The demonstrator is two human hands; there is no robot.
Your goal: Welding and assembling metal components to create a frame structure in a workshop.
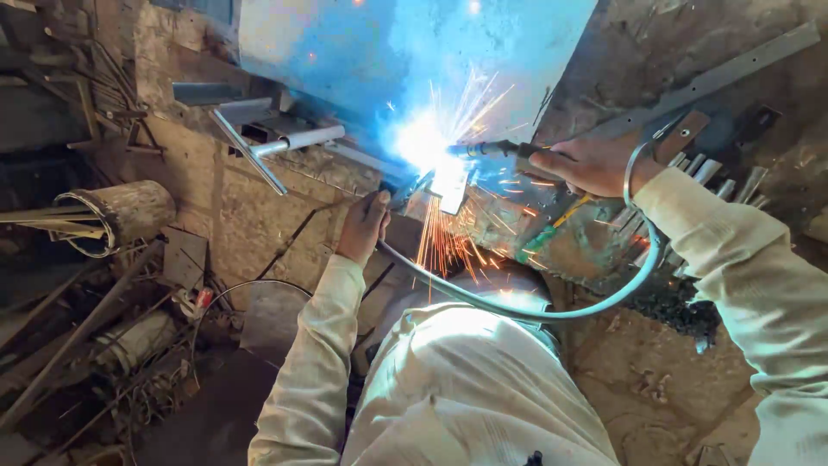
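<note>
While sparking, right hand [586,164] on electrode holder [496,148]

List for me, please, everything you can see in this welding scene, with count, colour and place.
welding torch: one, dark, upper centre, tip at the bright arc
hose: one, grey, looping from the torch down across the lap
metal sheet: one, blue in the glare, top centre
small metal piece: one, glowing white, under the arc
sparks: many, orange, falling below the arc
white tube: one, left of the arc on grey bars
cylinder: one, rusty brown, far left
scrap rods: several, dark, lower left
metal strips: several, grey, right, behind the wrist
left hand: bare, grip closed on a dark tool beside the arc
right hand: bare, grip closed on the welding torch
</note>
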